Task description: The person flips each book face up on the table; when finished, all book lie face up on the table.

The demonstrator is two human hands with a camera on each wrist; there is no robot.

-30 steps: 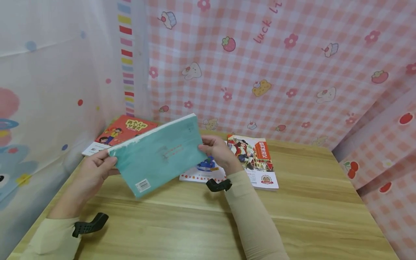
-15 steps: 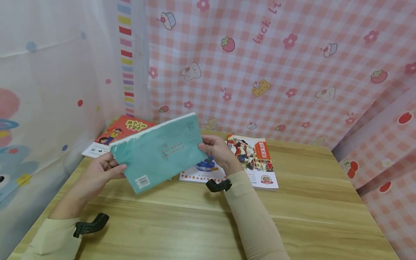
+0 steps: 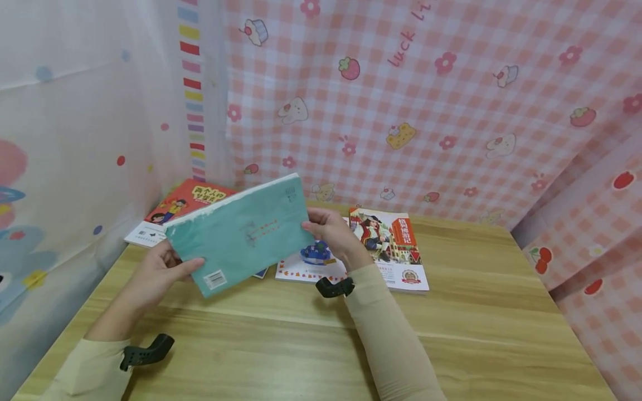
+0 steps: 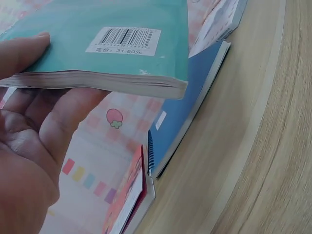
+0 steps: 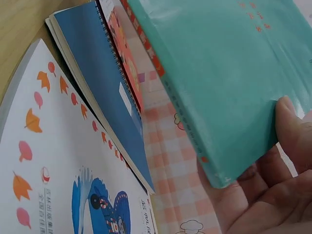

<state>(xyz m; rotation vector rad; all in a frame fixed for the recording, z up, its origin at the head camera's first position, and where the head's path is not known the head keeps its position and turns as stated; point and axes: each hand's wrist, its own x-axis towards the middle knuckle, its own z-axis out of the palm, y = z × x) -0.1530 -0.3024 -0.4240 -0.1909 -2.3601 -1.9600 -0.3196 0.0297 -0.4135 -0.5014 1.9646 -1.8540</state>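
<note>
A teal paperback book point(image 3: 241, 234) is held up tilted above the table, its back cover with a barcode label turned toward me. My left hand point(image 3: 163, 273) grips its lower left edge, thumb on the cover and fingers beneath, as the left wrist view shows. At the opposite end, my right hand point(image 3: 333, 234) pinches the book near a corner, thumb on the cover and fingers behind. Below the teal book lies a blue spiral notebook point(image 5: 97, 73), mostly hidden in the head view. A white picture book point(image 5: 63, 146) with a leaf border lies beside it, partly behind my right hand.
A red-covered book point(image 3: 175, 206) lies at the table's far left. Right of the white picture book is a book with a costumed figure point(image 3: 388, 245). The wooden table point(image 3: 481, 312) meets a checked pink curtain point(image 3: 441, 100) at the back and a white curtain point(image 3: 90, 111) at left.
My left hand has shifted its hold, its thumb now further along the teal book's lower left edge. The book's lower left end has risen slightly. The right hand keeps its hold.
</note>
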